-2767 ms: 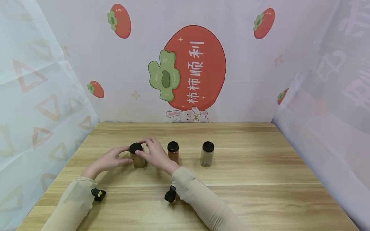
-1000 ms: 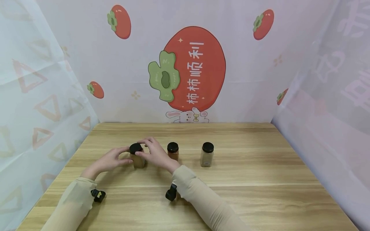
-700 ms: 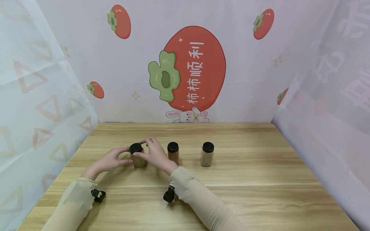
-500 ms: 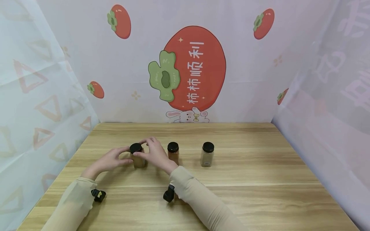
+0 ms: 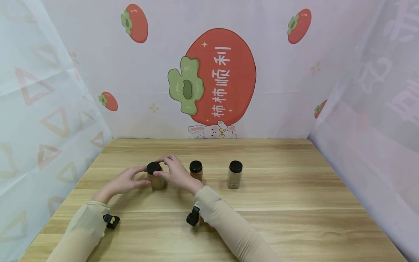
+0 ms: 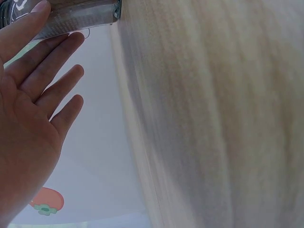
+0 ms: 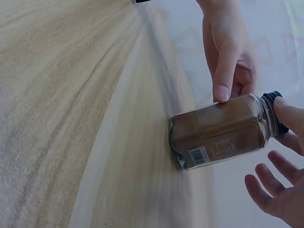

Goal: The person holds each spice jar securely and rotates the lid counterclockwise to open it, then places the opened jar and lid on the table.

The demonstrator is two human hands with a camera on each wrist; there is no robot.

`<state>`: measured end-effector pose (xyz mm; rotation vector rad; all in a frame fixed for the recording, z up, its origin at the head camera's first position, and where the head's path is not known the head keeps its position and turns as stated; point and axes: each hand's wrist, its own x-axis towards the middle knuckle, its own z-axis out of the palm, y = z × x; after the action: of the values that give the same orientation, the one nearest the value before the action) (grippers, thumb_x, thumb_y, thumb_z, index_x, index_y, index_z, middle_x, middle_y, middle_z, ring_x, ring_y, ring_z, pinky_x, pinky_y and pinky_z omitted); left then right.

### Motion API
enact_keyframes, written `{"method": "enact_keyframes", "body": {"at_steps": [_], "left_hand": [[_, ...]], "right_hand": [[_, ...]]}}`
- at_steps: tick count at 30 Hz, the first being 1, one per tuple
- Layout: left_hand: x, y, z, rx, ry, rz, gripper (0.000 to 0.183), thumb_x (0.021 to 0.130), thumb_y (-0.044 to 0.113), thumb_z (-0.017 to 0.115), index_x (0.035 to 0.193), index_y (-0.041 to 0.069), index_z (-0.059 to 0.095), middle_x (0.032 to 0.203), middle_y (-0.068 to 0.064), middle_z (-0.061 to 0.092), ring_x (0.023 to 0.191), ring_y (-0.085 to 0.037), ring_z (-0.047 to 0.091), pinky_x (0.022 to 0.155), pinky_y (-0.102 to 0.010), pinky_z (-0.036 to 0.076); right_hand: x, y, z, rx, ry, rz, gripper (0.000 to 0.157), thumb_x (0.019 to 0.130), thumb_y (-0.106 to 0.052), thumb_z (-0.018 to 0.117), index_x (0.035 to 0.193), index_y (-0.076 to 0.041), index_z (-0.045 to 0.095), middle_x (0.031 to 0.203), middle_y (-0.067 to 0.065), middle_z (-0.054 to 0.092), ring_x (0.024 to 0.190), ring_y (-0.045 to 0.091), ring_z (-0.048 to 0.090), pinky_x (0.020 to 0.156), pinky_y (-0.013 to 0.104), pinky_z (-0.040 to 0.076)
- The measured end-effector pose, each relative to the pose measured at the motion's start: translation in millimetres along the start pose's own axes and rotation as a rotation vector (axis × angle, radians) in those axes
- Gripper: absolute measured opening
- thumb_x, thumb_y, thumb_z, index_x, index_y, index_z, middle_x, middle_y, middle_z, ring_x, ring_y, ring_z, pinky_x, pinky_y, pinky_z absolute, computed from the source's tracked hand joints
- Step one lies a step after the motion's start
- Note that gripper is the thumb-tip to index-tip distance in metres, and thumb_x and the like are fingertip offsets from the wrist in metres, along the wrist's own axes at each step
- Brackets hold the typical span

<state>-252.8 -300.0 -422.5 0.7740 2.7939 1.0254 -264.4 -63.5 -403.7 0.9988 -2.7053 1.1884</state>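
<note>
A square clear jar of brown powder stands upright on the table's left side. My left hand steadies its body, thumb on the near side and fingers behind. The left wrist view shows that hand with the thumb and upper fingers at the jar and the lower fingers spread away from it. My right hand pinches the black lid between thumb and fingers. In the right wrist view, the lid sits on the ribbed neck, and a small barcode label shows near the base.
Right of my right hand stands a jar of reddish-brown powder, partly hidden by the hand. Farther right is a jar of pale powder. Both have black lids. A printed cloth walls the wooden table at back and sides.
My right thumb and wrist have shifted slightly at the lid, back and to the right, since half a second ago. The left hand and all the jars keep their places.
</note>
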Motion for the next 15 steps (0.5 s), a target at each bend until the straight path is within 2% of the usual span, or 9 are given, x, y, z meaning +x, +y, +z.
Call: {"method": "enact_keyframes", "body": {"at_steps": [15], "left_hand": [[1.3, -1.6, 1.9, 0.026, 0.016, 0.016, 0.058, 0.087, 0.034, 0.068, 0.135, 0.005, 0.051, 0.134, -0.019, 0.055, 0.126, -0.044, 0.045, 0.099, -0.065, 0.037]], "right_hand": [[0.5, 2.5, -6.0, -0.024, -0.076, -0.06, 0.042, 0.096, -0.034, 0.053, 0.135, -0.019, 0.05, 0.137, 0.007, 0.044, 0.118, 0.017, 0.048, 0.097, 0.026, 0.045]]}}
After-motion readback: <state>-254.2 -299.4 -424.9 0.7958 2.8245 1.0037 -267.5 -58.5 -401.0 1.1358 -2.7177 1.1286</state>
